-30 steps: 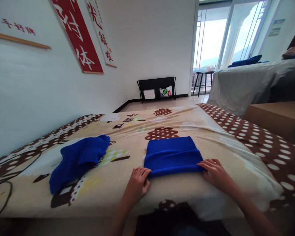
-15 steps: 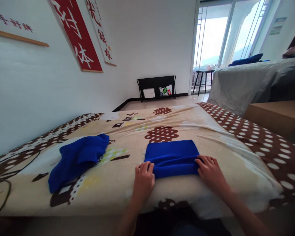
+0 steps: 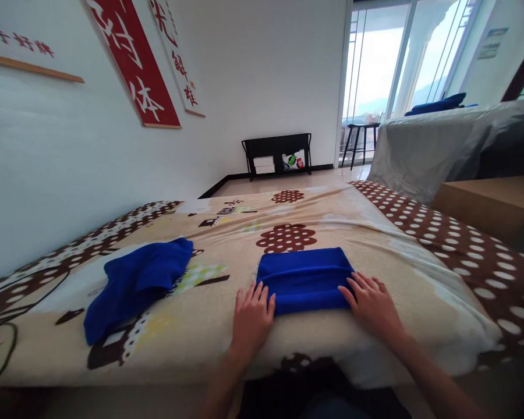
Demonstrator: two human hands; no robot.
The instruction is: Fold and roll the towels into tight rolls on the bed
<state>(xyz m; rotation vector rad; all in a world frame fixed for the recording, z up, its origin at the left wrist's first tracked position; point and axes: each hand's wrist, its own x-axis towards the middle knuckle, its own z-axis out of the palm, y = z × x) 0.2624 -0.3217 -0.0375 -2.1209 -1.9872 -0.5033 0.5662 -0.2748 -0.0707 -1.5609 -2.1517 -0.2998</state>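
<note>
A folded blue cloth [image 3: 308, 279] lies flat in front of me, a crease running across its width and a small white tag at its left edge. My left hand [image 3: 252, 314] rests at the cloth's near left corner, fingers stretched out and apart. At the right edge, my right hand [image 3: 371, 299] is spread, its thumb and fingertips touching the fabric. Neither hand grips anything. Off to the left, a second blue cloth [image 3: 140, 285] lies crumpled with one part folded over.
A patterned blanket [image 3: 227, 343] covers the surface under both cloths. Black cords [image 3: 15, 343] lie at the left. A cardboard box [image 3: 489, 195] stands at the right, by a plastic-covered table [image 3: 414, 139] bearing more blue fabric [image 3: 439, 105]. Farther back is a black rack [image 3: 277, 154].
Both hands have let go of the cloth's near edge and opened out, fingers now extended. The cloth lies flatter than before. The crumpled cloth has stayed put.
</note>
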